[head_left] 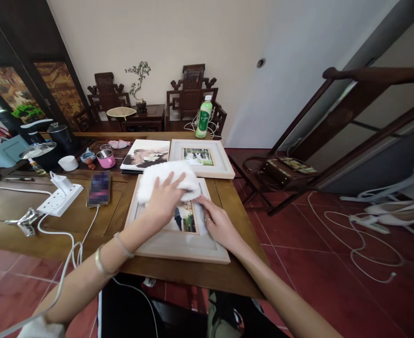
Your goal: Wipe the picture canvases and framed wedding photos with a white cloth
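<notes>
- The left forearm, with a bangle (101, 262) at the wrist, reaches in from the lower left over the edge of the wooden table (242, 230).
- The near picture frame (193, 249) lies flat at the table's near side, its pale border surrounding a small photo (187, 220) that is partly covered.
- The right hand (220, 224), wearing a ring, rests on the frame's right side with its fingers extended close together; whether they grip the edge, I cannot tell.
- The left hand (165, 195) lies palm down with its fingers open and spread on the white cloth (168, 168).
- That cloth is bunched over the upper part of the near frame, covering the top of the photo.
- To the left, a white power strip (59, 199) with plugged-in cables sits beside a phone (99, 188), which has a cable attached.
- Just beyond the cloth, a stack of albums (147, 151) lies left of the far picture frame (224, 162), which also lies flat.
- A pink mug (106, 159) stands left of the albums.
- A green bottle (204, 117) stands upright behind the far frame.
- Carved chairs (193, 91) and a potted plant (139, 82) stand against the wall.
</notes>
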Motion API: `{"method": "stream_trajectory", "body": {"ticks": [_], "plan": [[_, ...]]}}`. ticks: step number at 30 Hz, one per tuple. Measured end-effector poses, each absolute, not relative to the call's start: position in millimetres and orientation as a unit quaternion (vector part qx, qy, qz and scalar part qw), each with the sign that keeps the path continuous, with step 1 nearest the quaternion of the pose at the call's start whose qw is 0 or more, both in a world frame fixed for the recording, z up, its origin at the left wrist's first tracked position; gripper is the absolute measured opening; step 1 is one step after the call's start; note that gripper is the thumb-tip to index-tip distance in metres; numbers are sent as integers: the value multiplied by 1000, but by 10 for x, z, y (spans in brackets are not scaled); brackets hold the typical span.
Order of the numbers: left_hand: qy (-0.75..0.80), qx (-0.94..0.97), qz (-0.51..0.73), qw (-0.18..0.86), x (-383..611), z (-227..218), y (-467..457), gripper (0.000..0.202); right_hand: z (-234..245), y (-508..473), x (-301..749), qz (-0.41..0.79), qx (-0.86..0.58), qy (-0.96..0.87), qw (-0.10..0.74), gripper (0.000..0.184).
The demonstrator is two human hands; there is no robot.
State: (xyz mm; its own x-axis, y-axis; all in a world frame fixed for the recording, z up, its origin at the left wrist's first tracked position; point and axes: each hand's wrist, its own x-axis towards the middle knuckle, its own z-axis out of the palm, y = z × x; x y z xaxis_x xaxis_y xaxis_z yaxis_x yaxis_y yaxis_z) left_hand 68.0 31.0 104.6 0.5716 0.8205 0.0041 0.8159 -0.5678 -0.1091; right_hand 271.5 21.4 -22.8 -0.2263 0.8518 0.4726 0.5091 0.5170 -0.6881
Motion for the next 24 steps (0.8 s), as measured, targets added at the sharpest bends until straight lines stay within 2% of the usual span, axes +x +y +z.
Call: {"method": "stream_trajectory", "body": {"ticks": [7,12,21,24], "plan": [[-352,-935,17,34,1104,777,727,40,-115,191,2673,205,-457,-764,407,69],[-406,-913,16,34,740,692,809,42,-251,226,2674,204,-458,-754,424,66],[-496,-863,50,84,39,951,758,50,-255,223,2727,198,-474,-759,400,63],[-488,-864,69,104,27,996,537,42,-257,221,2724,198,-473,-753,412,63]]}}
